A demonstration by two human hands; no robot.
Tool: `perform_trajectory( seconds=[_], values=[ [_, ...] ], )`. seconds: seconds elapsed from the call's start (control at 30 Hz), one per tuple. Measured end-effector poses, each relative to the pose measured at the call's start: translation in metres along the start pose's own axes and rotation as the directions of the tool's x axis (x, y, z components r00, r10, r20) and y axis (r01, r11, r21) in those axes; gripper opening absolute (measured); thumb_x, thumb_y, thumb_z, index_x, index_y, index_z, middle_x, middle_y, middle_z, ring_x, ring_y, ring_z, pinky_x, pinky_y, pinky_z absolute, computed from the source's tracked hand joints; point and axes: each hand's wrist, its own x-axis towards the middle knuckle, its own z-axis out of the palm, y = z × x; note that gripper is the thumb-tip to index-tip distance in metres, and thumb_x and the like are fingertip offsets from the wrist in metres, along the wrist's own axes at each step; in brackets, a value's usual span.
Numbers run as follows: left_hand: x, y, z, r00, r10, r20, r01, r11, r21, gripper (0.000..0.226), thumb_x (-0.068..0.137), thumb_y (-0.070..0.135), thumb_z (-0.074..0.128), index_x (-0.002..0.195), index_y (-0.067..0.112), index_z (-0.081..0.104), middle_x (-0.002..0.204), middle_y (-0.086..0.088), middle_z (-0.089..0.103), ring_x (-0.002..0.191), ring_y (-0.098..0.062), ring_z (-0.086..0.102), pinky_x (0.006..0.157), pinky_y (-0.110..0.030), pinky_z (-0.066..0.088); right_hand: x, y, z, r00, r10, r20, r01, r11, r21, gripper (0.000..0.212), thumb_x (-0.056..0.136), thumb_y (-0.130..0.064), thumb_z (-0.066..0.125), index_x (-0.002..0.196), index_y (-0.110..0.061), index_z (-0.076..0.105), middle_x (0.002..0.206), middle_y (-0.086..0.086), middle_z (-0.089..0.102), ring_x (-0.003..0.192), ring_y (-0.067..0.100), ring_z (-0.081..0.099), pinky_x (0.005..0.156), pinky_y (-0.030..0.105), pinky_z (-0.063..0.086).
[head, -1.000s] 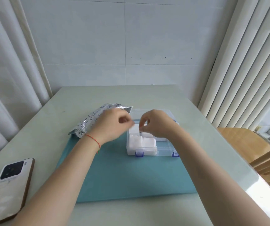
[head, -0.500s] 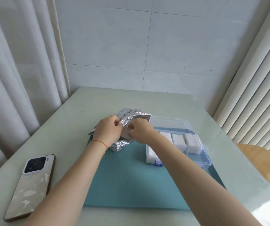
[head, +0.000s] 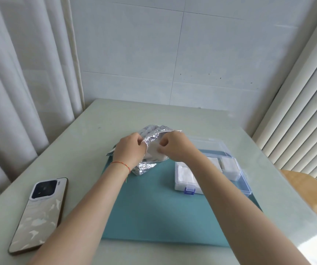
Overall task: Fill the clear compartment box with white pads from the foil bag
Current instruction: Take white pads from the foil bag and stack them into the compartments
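Observation:
A crinkled silver foil bag [head: 147, 165] lies at the far left corner of the teal mat [head: 153, 207]. My left hand [head: 129, 150] grips the bag's left edge and holds its mouth open. My right hand [head: 174, 146] is at the bag's mouth and pinches a white pad [head: 154, 153] that sits partly inside. To the right stands the clear compartment box [head: 246, 185] with its lid open; white pads [head: 185, 174] fill the compartments I can see, and my right forearm covers part of them.
A phone [head: 39, 213] lies face down near the pale table's left front edge. A wooden chair [head: 307, 186] stands off the table's right side. Curtains hang at the left, vertical blinds at the right, and a tiled wall is behind.
Both hands left the box and went left to the foil bag. My left hand took hold of the bag's edge, and my right hand reached into its mouth onto a pad.

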Motion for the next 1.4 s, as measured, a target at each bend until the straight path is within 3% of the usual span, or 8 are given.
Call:
perform_trajectory(
  seconds=[0.13,0.3,0.43,0.53,0.63,1.03,1.23,1.4],
  values=[
    [-0.003,0.004,-0.003,0.999,0.007,0.054,-0.004,0.999,-0.052,0.017,0.085,0.033,0.062,0.095,0.019,0.062,0.093,0.007,0.064,0.089,-0.018,0.059,0.074,-0.029,0.043,-0.017,0.014,-0.032,0.998,0.033,-0.044,-0.019,0.961,0.277,0.009,0.084,-0.018,0.071,0.087,-0.010,0.072,0.072,0.000,0.061,0.061,0.014,0.049,0.052,0.023,0.038],
    [-0.012,0.037,-0.010,0.981,0.062,-0.186,-0.135,0.901,-0.412,0.007,0.082,0.023,0.063,0.082,0.018,0.068,0.082,0.002,0.068,0.076,-0.015,0.062,0.071,-0.027,0.048,-0.038,0.037,-0.055,0.999,0.039,-0.005,-0.020,0.606,0.796,0.001,0.089,-0.007,0.066,0.089,-0.008,0.066,0.063,0.003,0.054,0.049,0.013,0.045,0.047,0.022,0.035],
    [-0.020,0.070,-0.013,0.958,0.145,0.246,0.131,0.543,-0.829,0.008,0.091,0.016,0.063,0.092,0.010,0.069,0.079,-0.008,0.069,0.065,-0.019,0.064,0.055,-0.027,0.049,-0.041,0.042,-0.058,1.000,-0.003,0.029,-0.026,0.397,0.918,0.008,0.093,-0.003,0.057,0.098,-0.008,0.059,0.069,0.005,0.055,0.054,0.014,0.047,0.051,0.021,0.039],
    [-0.021,0.078,-0.009,0.911,0.221,0.348,0.265,0.331,-0.905,0.014,0.085,0.018,0.064,0.096,0.009,0.066,0.080,-0.009,0.069,0.066,-0.018,0.066,0.053,-0.022,0.051,-0.041,0.046,-0.058,0.999,-0.013,0.045,-0.038,0.328,0.944,0.010,0.093,-0.003,0.057,0.093,-0.012,0.053,0.068,0.009,0.053,0.055,0.017,0.047,0.050,0.022,0.040],
    [-0.018,0.079,-0.004,0.896,0.201,0.397,0.344,0.253,-0.904,0.010,0.090,0.016,0.060,0.093,0.009,0.065,0.077,-0.006,0.070,0.066,-0.015,0.066,0.056,-0.022,0.054,-0.040,0.048,-0.058,0.998,-0.053,0.034,-0.010,0.394,0.919,0.006,0.094,-0.003,0.056,0.091,-0.008,0.053,0.069,0.011,0.052,0.055,0.017,0.047,0.051,0.023,0.041],
    [-0.011,0.067,0.007,0.792,0.264,0.551,0.453,0.351,-0.820,0.038,0.090,0.029,0.060,0.112,-0.002,0.063,0.102,-0.014,0.069,0.097,-0.024,0.068,0.091,-0.033,0.053,-0.038,0.055,-0.054,0.998,-0.055,0.036,0.017,0.743,0.669,0.024,0.094,-0.024,0.058,0.094,-0.001,0.065,0.082,0.003,0.062,0.075,0.013,0.055,0.065,0.030,0.045],
    [-0.017,0.069,0.013,0.758,0.224,0.613,0.536,0.322,-0.780,0.025,0.080,0.032,0.064,0.088,0.012,0.077,0.094,-0.009,0.073,0.088,-0.022,0.070,0.084,-0.029,0.056,-0.038,0.057,-0.051,0.995,-0.044,-0.084,0.082,0.848,0.523,0.019,0.092,-0.029,0.061,0.089,-0.011,0.067,0.078,-0.005,0.066,0.071,0.007,0.056,0.073,0.029,0.049],
    [-0.019,0.070,0.009,0.739,0.206,0.642,0.585,0.276,-0.762,0.026,0.079,0.033,0.065,0.096,0.014,0.071,0.094,-0.007,0.073,0.084,-0.020,0.072,0.070,-0.024,0.057,-0.040,0.056,-0.053,0.985,-0.137,-0.104,0.171,0.821,0.544,0.029,0.090,-0.038,0.064,0.089,-0.010,0.067,0.094,-0.001,0.071,0.088,0.010,0.067,0.085,0.030,0.052]
  ],
)
